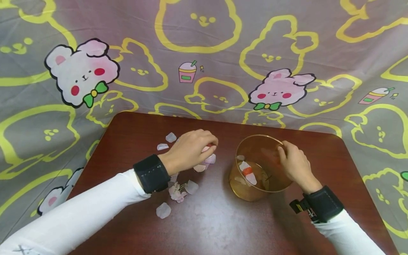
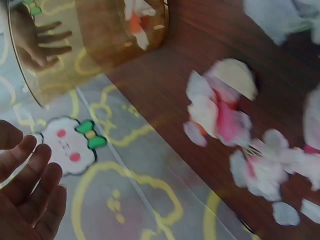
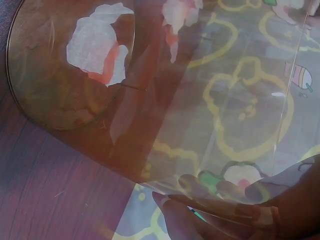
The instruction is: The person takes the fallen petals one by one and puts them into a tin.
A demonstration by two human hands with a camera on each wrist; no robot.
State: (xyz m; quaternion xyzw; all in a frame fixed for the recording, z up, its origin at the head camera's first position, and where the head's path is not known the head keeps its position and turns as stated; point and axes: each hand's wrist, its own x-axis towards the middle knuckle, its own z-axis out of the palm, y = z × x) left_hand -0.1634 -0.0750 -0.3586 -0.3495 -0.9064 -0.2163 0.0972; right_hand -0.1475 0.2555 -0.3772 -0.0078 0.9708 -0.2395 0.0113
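My right hand (image 1: 296, 163) grips the rim of a clear amber bucket (image 1: 240, 193), its fingers (image 3: 175, 215) at the wall in the right wrist view. White petals (image 1: 251, 177) and an orange-red one (image 1: 247, 171) lie at the bucket's bottom. To the bucket's left, my left hand (image 1: 192, 148) hovers over a cluster of pink and white petals (image 1: 210, 159). In the left wrist view its fingers (image 2: 47, 182) are loosely bent and the pink petals (image 2: 227, 117) show on the tabletop, apart from them.
A pale pink flower (image 1: 176, 193) and loose white petals (image 1: 163, 210) lie on the brown table (image 1: 207, 226) near my left wrist. Two more petals (image 1: 171, 137) lie farther back. A cartoon-printed cloth (image 1: 220, 63) hangs behind the table and along its sides.
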